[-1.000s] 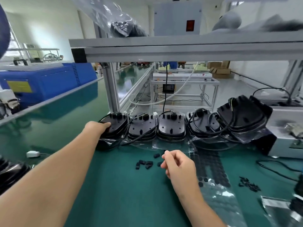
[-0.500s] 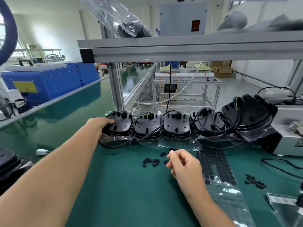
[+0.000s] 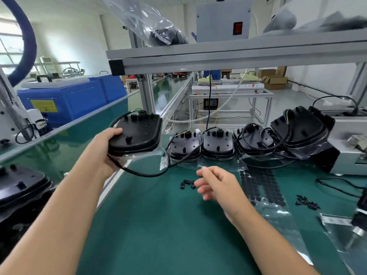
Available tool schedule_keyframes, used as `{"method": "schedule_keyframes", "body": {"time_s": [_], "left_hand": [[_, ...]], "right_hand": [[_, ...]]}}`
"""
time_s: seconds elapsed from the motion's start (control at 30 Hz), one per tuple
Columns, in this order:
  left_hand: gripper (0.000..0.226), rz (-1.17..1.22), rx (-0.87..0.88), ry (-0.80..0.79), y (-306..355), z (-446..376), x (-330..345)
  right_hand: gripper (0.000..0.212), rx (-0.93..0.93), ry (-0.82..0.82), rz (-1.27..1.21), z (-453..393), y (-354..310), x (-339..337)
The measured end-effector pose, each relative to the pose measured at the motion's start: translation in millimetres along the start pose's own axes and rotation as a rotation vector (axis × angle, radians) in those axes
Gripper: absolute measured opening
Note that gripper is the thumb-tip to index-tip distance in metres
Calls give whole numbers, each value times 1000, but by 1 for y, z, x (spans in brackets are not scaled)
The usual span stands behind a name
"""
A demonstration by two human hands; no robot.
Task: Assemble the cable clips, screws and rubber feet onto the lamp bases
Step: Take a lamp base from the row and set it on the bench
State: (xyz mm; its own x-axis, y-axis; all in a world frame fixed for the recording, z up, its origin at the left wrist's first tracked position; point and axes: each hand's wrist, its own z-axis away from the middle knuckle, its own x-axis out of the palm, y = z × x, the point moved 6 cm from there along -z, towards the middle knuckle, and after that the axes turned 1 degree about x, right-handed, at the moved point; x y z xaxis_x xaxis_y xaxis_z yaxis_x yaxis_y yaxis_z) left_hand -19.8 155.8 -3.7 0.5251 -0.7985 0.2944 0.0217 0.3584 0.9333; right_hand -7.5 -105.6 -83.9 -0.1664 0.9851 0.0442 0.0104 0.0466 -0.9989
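Note:
My left hand [image 3: 103,153] grips the near edge of a black lamp base [image 3: 137,133] and holds it in the air above the green mat, its black cable [image 3: 143,173] hanging in a loop beneath. Three more lamp bases [image 3: 217,142] stand in a row at the back of the mat, and another stack [image 3: 299,126] leans at the right. My right hand [image 3: 216,184] hovers with loosely spread fingers just right of a few small black cable clips [image 3: 186,184]. A clear sheet of round black rubber feet [image 3: 260,185] lies to its right, beside a small heap of black screws [image 3: 306,202].
An aluminium frame post [image 3: 146,96] and shelf [image 3: 238,54] stand behind the row. A blue machine [image 3: 73,100] is at the left, a grey unit [image 3: 349,147] at the right. More bases [image 3: 19,187] sit at the left edge. A tool [image 3: 359,217] lies at the lower right.
My left hand has lifted the leftmost lamp base off the mat, up and to the left, trailing its cable. My right hand's fingers have loosened and spread a little.

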Motion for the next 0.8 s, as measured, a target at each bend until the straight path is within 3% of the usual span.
{"method": "schedule_keyframes", "body": {"time_s": [0.13,0.23,0.37,0.47,0.6,0.7,0.8], "left_hand": [[13,-50,65,-114,-37,55,15],[19,-129,78,-217,-74,85,28],[29,-332,15,-352,-111,102,32],[40,-525,-19,-472,-126,104,31],[46,-770,150,-577,-122,106,33],[62,-691,105,-523,-119,92,28],[36,-673,92,-431,-119,72,26]], "right_hand": [[58,152,-208,-188,20,-15,15],[72,165,-182,-60,35,-20,6],[49,197,-48,72,54,-1,-28],[50,246,-30,113,69,8,-46],[56,277,11,188,83,14,-66],[46,275,-22,228,92,15,-73],[40,270,-34,244,94,17,-77]]}}
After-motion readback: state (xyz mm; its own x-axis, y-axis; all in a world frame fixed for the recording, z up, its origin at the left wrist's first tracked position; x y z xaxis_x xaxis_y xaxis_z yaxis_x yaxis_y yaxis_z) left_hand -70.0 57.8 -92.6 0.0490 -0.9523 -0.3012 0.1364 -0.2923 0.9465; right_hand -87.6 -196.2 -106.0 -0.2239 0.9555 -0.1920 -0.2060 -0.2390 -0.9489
